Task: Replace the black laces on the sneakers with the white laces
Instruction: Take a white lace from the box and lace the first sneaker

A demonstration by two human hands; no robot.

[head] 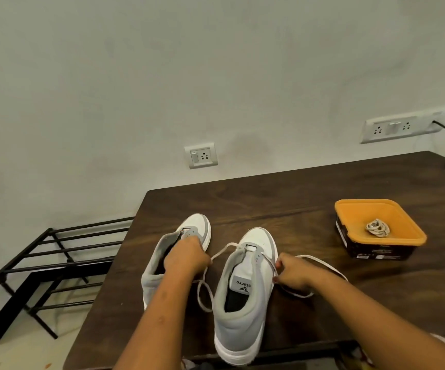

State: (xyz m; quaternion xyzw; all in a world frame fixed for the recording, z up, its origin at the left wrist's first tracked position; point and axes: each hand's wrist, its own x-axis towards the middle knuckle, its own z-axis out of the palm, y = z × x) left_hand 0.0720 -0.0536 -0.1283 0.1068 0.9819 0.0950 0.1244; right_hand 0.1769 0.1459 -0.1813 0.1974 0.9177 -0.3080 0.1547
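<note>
Two white and grey sneakers stand on the dark wooden table (309, 198), toes pointing away from me. The right sneaker (245, 297) has a white lace (222, 251) threaded through its lowest eyelets. My left hand (186, 256) pinches the lace's left end, in front of the left sneaker (189, 228), whose opening it partly hides. My right hand (293, 272) pinches the lace's right end beside the right sneaker; the slack loops onto the table behind it. No black laces are visible.
An orange-lined box (400, 236) at the table's right holds a bundled white lace (377, 227). A black metal shoe rack (53, 265) stands on the floor to the left. Wall sockets (201, 155) sit behind the table.
</note>
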